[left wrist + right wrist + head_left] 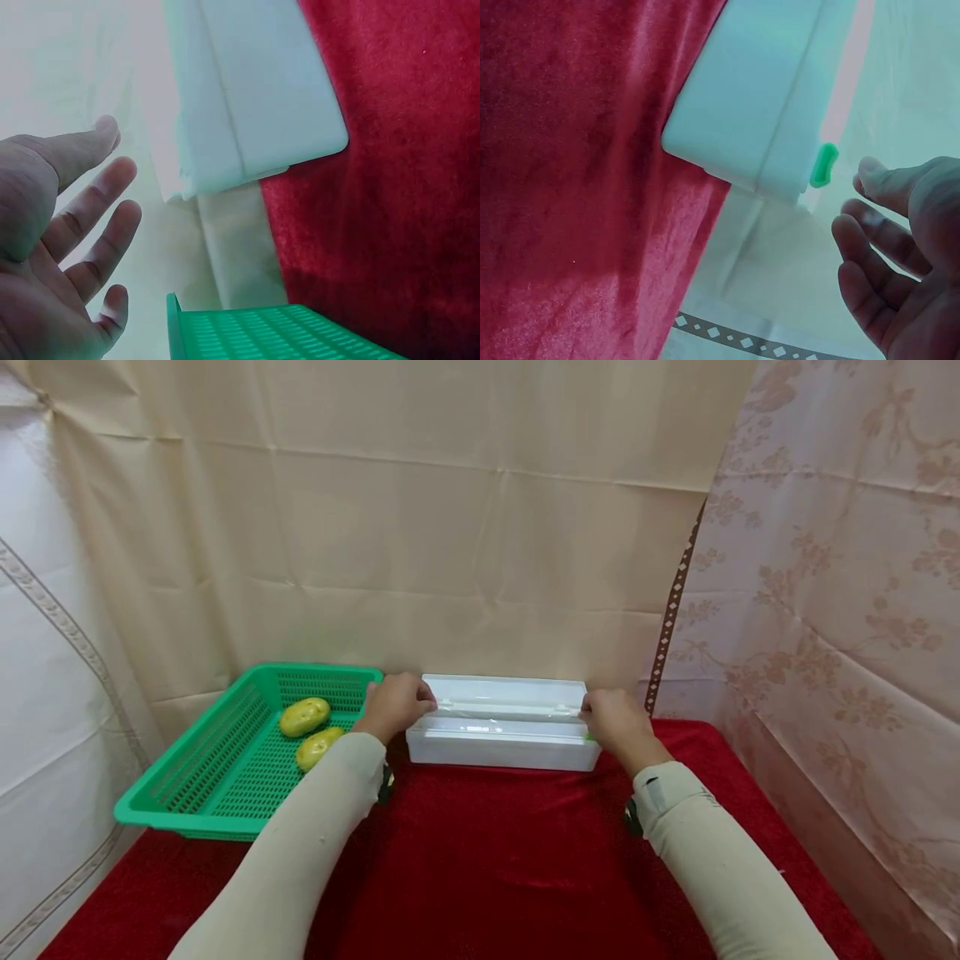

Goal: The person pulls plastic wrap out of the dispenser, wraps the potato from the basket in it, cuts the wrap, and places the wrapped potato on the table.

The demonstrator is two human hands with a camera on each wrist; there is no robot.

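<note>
A long white cling film dispenser box [502, 754] stands at the back of the table with its lid [502, 688] raised against the curtain. Clear cling film [491, 723] stretches across its opening, showing as glints. My left hand [395, 703] pinches the film near the left end, thumb against the index finger, which is mostly hidden; the other fingers spread loosely in the left wrist view. At the opposite end my right hand [618, 724] pinches the film likewise. Beside the right fingertips, a green slider [824, 165] sits on the box's edge.
To the left is a green plastic basket [191, 820] holding two yellow, potato-like ovals [305, 716]. A red velvet cloth [510, 860] covers the table. Behind hangs a beige curtain [450, 543], with a flowered pink one [847, 585] at the right.
</note>
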